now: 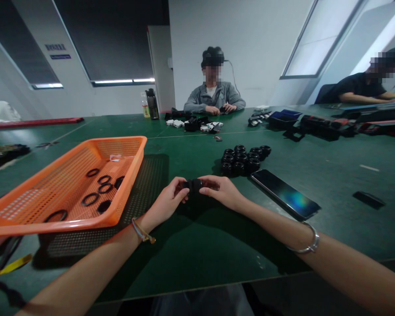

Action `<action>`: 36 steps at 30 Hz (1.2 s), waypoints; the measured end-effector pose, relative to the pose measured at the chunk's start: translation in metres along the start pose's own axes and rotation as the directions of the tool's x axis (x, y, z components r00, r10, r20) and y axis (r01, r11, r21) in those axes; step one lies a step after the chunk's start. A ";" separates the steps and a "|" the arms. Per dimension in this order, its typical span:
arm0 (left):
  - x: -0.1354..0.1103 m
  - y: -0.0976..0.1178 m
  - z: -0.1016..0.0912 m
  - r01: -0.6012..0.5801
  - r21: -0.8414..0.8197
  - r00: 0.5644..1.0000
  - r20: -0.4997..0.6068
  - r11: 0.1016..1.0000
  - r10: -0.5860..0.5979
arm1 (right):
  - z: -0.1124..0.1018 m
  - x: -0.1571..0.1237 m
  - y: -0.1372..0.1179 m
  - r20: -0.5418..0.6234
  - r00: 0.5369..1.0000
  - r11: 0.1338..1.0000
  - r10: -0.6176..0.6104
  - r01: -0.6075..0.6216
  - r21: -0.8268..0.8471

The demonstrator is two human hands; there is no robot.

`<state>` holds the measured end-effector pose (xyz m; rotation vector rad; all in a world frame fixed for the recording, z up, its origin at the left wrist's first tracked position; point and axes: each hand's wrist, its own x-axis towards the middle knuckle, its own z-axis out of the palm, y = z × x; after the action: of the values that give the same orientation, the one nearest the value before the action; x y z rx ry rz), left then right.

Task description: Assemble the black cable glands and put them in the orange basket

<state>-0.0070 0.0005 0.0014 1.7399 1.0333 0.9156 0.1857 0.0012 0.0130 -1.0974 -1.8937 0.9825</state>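
Observation:
Between my two hands is a small black cylindrical part [194,186], held just above the green table [217,250]. My left hand [173,195] pinches its left end with thumb and fingers. On the opposite end, my right hand [222,191] grips with thumb and forefinger. Fingers cover both ends, so its exact kind is unclear. Beyond my right hand stands a cluster of several similar black round parts [240,160]. An orange plastic basket [131,184] to the left contains several black rings [90,199] and a few darker pieces.
A phone [285,193] lies right of my right hand, with a small black piece [368,199] farther right. Across the table sits a person [213,96] near white and black parts [195,124]. Bottles [152,104] stand at the back; another person [365,87] sits far right.

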 end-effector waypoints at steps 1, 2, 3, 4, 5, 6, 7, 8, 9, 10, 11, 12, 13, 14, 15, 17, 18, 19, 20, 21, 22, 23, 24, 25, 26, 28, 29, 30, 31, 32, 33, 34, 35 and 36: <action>0.000 0.001 0.000 -0.009 0.020 1.000 -0.006 1.000 0.009 | 0.001 0.000 -0.001 0.019 1.000 1.000 0.000 -0.001 0.013; -0.001 0.002 0.000 -0.014 0.034 1.000 -0.010 0.999 0.014 | 0.001 -0.001 -0.001 0.038 0.999 1.000 0.002 -0.002 0.023; -0.001 0.003 0.000 -0.013 0.041 1.000 -0.011 0.999 0.013 | 0.002 -0.001 -0.003 0.055 0.998 1.000 0.003 -0.004 0.023; -0.001 0.004 0.001 -0.006 0.039 1.000 -0.006 0.999 0.006 | 0.003 -0.001 -0.004 0.065 0.998 1.000 0.005 -0.006 0.008; -0.001 0.005 0.002 0.004 0.032 1.000 0.001 0.999 -0.004 | 0.004 -0.002 -0.005 0.067 0.998 1.000 0.006 -0.005 -0.024; -0.001 0.005 0.003 0.013 0.022 1.000 0.007 1.000 -0.013 | 0.005 -0.002 -0.006 0.061 0.998 0.998 0.001 0.003 -0.067; -0.001 0.005 0.004 0.019 0.009 1.000 0.016 1.000 -0.019 | 0.005 -0.002 -0.007 0.050 0.999 0.993 -0.015 0.020 -0.114; -0.001 0.004 0.005 0.018 -0.001 0.999 0.026 1.000 -0.018 | 0.006 -0.002 -0.007 0.037 0.998 0.987 -0.041 0.047 -0.156; 0.000 0.003 0.005 0.010 -0.008 0.999 0.038 1.000 -0.010 | 0.006 -0.002 -0.007 0.024 0.997 0.978 -0.076 0.079 -0.190; 0.000 0.002 0.006 -0.001 -0.010 0.999 0.054 1.000 0.001 | 0.007 -0.002 -0.007 0.014 0.993 0.969 -0.116 0.117 -0.218; 0.000 0.001 0.006 -0.010 -0.007 0.998 0.070 1.000 0.010 | 0.007 -0.002 -0.006 0.006 0.987 0.958 -0.158 0.155 -0.242; 0.000 0.001 0.007 -0.011 0.001 0.996 0.083 1.000 0.011 | 0.007 -0.003 -0.005 0.000 0.981 0.944 -0.196 0.189 -0.269; 0.001 0.000 0.007 -0.004 0.013 0.996 0.089 1.000 0.003 | 0.007 -0.003 -0.004 -0.001 0.974 0.930 -0.227 0.216 -0.298; 0.000 0.000 0.007 0.008 0.024 0.996 0.088 1.000 -0.010 | 0.007 -0.003 -0.004 0.004 0.968 0.914 -0.250 0.238 -0.328; 0.000 0.001 0.007 0.022 0.036 0.996 0.084 0.999 -0.025 | 0.006 -0.003 -0.003 0.014 0.963 0.899 -0.268 0.255 -0.357; -0.001 0.003 0.006 0.041 0.065 0.996 0.080 0.997 -0.046 | 0.005 -0.004 -0.003 0.039 0.955 0.869 -0.296 0.285 -0.405; -0.002 0.005 0.006 0.041 0.087 0.996 0.081 0.995 -0.048 | 0.005 -0.005 -0.003 0.049 0.950 0.854 -0.308 0.299 -0.426; -0.003 0.007 0.006 0.035 0.116 0.996 0.082 0.993 -0.044 | 0.004 -0.005 -0.004 0.057 0.946 0.841 -0.319 0.310 -0.443; -0.004 0.008 0.006 0.023 0.150 0.996 0.080 0.988 -0.035 | 0.004 -0.005 -0.005 0.061 0.944 0.832 -0.324 0.315 -0.457; -0.005 0.010 0.006 0.007 0.185 0.997 0.076 0.983 -0.021 | 0.004 -0.006 -0.005 0.062 0.945 0.829 -0.322 0.313 -0.464; -0.006 0.011 0.006 -0.012 0.219 0.998 0.070 0.976 -0.004 | 0.004 -0.006 -0.006 0.061 0.949 0.833 -0.311 0.302 -0.464; -0.007 0.012 0.005 -0.031 0.252 0.998 0.064 0.967 0.015 | 0.004 -0.007 -0.008 0.055 0.955 0.845 -0.292 0.284 -0.454; -0.007 0.013 0.005 -0.047 0.282 0.998 0.056 0.958 0.033 | 0.005 -0.007 -0.009 0.046 0.962 0.863 -0.268 0.261 -0.434; -0.007 0.014 0.005 -0.062 0.310 0.997 0.051 0.949 0.049 | 0.005 -0.007 -0.010 0.035 0.970 0.884 -0.240 0.233 -0.405; -0.008 0.014 0.005 -0.077 0.337 0.997 0.049 0.938 0.064 | 0.006 -0.008 -0.012 0.026 0.977 0.906 -0.210 0.205 -0.370; -0.008 0.013 0.004 -0.111 0.394 0.994 0.055 0.913 0.097 | 0.006 -0.009 -0.015 0.016 0.988 0.945 -0.155 0.154 -0.289; -0.008 0.012 0.003 -0.133 0.423 0.991 0.062 0.896 0.118 | 0.007 -0.009 -0.016 0.018 0.992 0.960 -0.129 0.129 -0.250; -0.008 0.011 0.002 -0.160 0.452 0.987 0.072 0.877 0.143 | 0.007 -0.009 -0.017 0.022 0.995 0.972 -0.102 0.105 -0.209; -0.008 0.010 0.001 -0.190 0.480 0.982 0.084 0.856 0.171 | 0.007 -0.009 -0.018 0.029 0.997 0.983 -0.076 0.080 -0.167; -0.008 0.010 0.000 -0.220 0.505 0.975 0.096 0.835 0.198 | 0.007 -0.010 -0.018 0.040 0.998 0.991 -0.051 0.056 -0.121; -0.008 0.010 0.000 -0.248 0.524 0.968 0.109 0.815 0.224 | 0.008 -0.010 -0.018 0.054 0.998 0.997 -0.028 0.032 -0.074; -0.008 0.010 -0.001 -0.270 0.537 0.962 0.121 0.799 0.244 | 0.008 -0.010 -0.018 0.073 0.997 1.000 -0.008 0.010 -0.028; -0.008 0.010 -0.001 -0.282 0.544 0.959 0.128 0.790 0.254 | 0.009 -0.009 -0.018 0.090 0.996 1.000 0.005 -0.006 0.011; -0.008 0.011 -0.001 -0.283 0.544 0.959 0.129 0.790 0.254 | 0.009 -0.009 -0.017 0.103 0.995 0.999 0.013 -0.017 0.037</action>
<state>-0.0086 -0.0094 0.0108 2.4430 1.1101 0.7756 0.1749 -0.0153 0.0221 -1.0586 -1.9425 1.0984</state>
